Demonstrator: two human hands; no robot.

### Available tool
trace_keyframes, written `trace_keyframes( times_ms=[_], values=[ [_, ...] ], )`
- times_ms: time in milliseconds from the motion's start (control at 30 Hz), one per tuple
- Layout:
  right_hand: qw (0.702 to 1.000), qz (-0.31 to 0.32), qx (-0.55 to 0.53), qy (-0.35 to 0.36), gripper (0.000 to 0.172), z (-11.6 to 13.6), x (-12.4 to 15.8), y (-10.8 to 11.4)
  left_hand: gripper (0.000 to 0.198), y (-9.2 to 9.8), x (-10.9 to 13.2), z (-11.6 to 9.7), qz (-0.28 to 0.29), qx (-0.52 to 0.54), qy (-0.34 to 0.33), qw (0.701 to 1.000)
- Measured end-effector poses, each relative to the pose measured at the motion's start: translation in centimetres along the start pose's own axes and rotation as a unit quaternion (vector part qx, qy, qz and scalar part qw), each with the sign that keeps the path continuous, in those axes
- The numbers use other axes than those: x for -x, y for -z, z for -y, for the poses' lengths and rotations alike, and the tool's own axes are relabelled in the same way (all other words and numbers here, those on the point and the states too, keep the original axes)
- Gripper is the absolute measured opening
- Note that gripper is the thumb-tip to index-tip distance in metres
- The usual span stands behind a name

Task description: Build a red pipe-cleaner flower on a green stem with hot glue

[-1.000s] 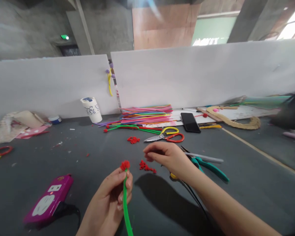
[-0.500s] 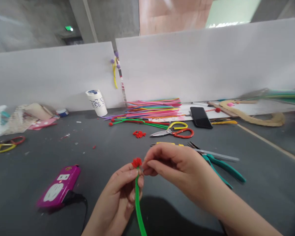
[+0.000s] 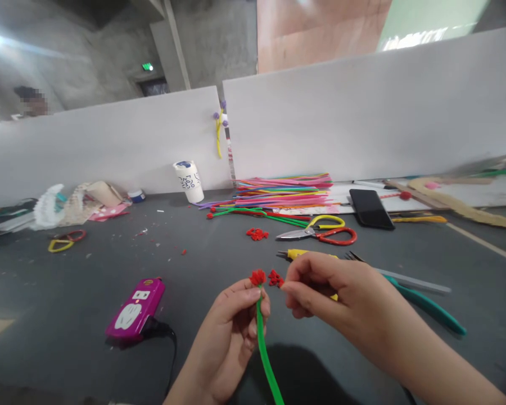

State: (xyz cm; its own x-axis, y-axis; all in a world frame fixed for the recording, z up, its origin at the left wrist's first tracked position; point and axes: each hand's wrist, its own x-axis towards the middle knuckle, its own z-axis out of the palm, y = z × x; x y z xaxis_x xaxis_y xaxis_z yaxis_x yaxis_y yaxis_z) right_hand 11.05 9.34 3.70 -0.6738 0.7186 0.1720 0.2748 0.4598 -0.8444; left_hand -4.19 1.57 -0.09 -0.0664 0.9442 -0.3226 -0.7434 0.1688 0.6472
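My left hand (image 3: 231,332) is closed around a green pipe-cleaner stem (image 3: 265,351) held upright, topped with a small red fuzzy tuft (image 3: 258,277). My right hand (image 3: 324,289) pinches a small red fuzzy piece (image 3: 275,278) just to the right of that tuft, almost touching it. Both hands hover over the dark grey table (image 3: 88,292).
Yellow-and-red scissors (image 3: 320,232), teal-handled pliers (image 3: 421,306), a yellow-handled tool (image 3: 297,254), red bits (image 3: 257,233), a pile of coloured pipe cleaners (image 3: 287,191), a black phone (image 3: 371,209), a white cup (image 3: 189,181), a magenta power strip (image 3: 135,309) and white partition boards (image 3: 362,112).
My right hand picked a red piece off the table and brought it to the tuft on the green stem. The view shifted, so the table items sit further right.
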Motion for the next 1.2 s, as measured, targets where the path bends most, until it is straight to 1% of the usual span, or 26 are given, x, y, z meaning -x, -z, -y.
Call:
trace_keyframes(
  times_ms=[167,300,400,467,600,767,900,1067,1200],
  values=[
    [0.998,-0.002,0.055,0.001,0.013,0.2,0.5,0.2,0.008,-0.2,0.2,-0.1,0.005,0.006,0.001,1.000],
    [0.995,-0.009,0.095,0.032,0.014,0.6,0.8,0.2,0.006,-0.2,0.3,-0.1,0.006,0.014,0.003,1.000],
    [0.988,-0.029,0.143,0.056,0.011,0.8,0.7,0.0,0.003,-0.1,0.4,0.0,-0.004,0.017,0.012,1.000],
    [0.985,-0.039,0.155,0.069,0.010,0.9,0.7,-0.2,0.001,-0.1,0.5,0.0,-0.023,0.019,0.018,0.999],
    [0.978,-0.049,0.176,0.106,0.010,0.7,0.8,-0.6,0.005,-0.2,0.6,0.2,-0.048,0.015,0.026,0.998],
    [0.955,-0.049,0.248,0.154,0.017,0.2,0.9,-0.7,0.006,-0.6,0.5,0.3,-0.023,0.000,0.026,0.999],
    [0.949,-0.045,0.254,0.182,0.019,0.0,0.8,-0.7,0.004,-0.8,0.4,0.4,-0.010,-0.013,0.026,1.000],
    [0.942,-0.062,0.261,0.201,0.020,-0.2,0.8,-0.9,0.007,-0.7,0.6,0.3,-0.017,-0.015,0.037,0.999],
    [0.938,-0.071,0.259,0.219,0.021,-0.2,0.8,-0.9,0.008,-0.8,0.6,0.3,-0.013,-0.015,0.033,0.999]
  ],
)
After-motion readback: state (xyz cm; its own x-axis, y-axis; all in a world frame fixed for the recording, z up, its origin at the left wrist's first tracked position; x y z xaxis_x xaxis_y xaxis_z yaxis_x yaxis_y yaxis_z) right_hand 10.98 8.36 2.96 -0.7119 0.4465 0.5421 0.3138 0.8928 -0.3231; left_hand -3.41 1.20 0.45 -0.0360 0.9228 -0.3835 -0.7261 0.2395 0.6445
